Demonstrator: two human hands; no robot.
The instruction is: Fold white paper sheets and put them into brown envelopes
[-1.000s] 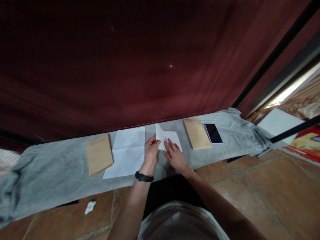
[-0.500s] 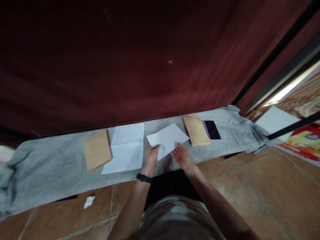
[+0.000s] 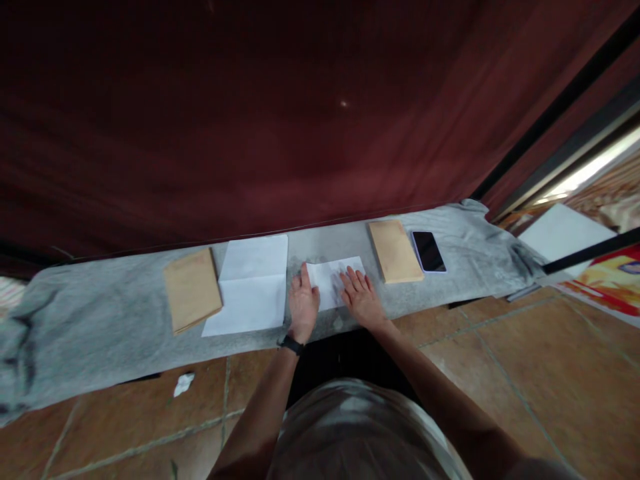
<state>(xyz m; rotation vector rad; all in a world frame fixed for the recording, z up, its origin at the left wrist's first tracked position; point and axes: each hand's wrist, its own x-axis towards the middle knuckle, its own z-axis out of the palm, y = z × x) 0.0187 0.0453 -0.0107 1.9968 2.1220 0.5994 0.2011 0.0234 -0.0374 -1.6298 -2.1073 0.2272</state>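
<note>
- Pressing is the step seen here: a small folded white paper [image 3: 327, 279] is held flat on the grey cloth surface [image 3: 100, 327] under both hands.
- The left hand [image 3: 303, 303] is laid palm down on the paper's left edge, with the fingers straight and close together. Nothing is gripped by it.
- The right hand [image 3: 361, 297] is laid palm down on the paper's right side, with the fingers spread a little. Nothing is gripped by it either.
- The folded white paper is found near the middle of the surface, flat and touched by both hands. A big open white sheet [image 3: 253, 287] lies just beside it on the left.
- The fold looks made already and is only being pushed flat, so this step is judged to be close to done.
- For the paper to be lifted, an edge would have to be pinched, since it lies flat on soft cloth and no corner is raised.
- Two holders are seen. The left brown envelope [image 3: 191, 289] lies just beside the open white sheet. The right brown envelope [image 3: 395, 250] lies between the folded paper and a dark phone [image 3: 429, 251].
- Both envelopes lie flat, and nothing is seen sticking out. What is inside them cannot be told.
- A black band [image 3: 291, 345] is worn on the left wrist. A crumpled scrap [image 3: 183, 383] lies on the tiled floor [image 3: 500, 360], and a red curtain [image 3: 250, 120] hangs behind the surface.
</note>
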